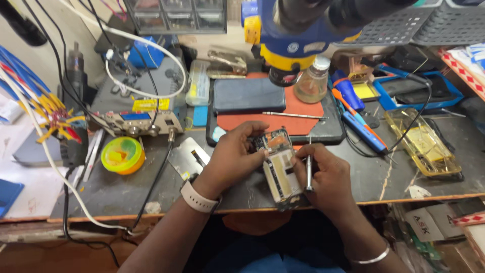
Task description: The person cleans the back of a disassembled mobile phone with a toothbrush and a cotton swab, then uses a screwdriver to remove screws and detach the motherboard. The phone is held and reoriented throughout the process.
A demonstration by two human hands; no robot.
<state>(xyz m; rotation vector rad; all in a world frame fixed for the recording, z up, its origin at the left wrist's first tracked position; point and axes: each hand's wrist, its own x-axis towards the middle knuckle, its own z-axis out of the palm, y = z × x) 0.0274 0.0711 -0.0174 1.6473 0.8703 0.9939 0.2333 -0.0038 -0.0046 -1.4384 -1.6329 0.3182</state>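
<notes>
While our left hand (pixel 233 157) wraps its fingers around the upper part of the opened phone (pixel 280 169), we keep the device raised just over the near edge of the tabletop (pixel 121 194), its bare inner frame facing up. Our right hand (pixel 328 177) is clenched around a slim metal screwdriver (pixel 308 169), held nearly upright with the tip at the phone's right edge, touching or just short of it; we cannot tell which. By our judgement we are in the middle of working on the internals, at a screw or a clip along that side. What comes next seems to call for a steady left grip so the frame does not twist, and light, straight pressure on the tool so it does not slip across the board. Beyond the fingers lies a dark phone (pixel 248 94) on a red mat (pixel 298 119), with a thin probe (pixel 293 116) just in front of it and a small clear bottle (pixel 313 81) further back. Off to the left of the fingers sits a round yellow-green tin (pixel 123 155).
</notes>
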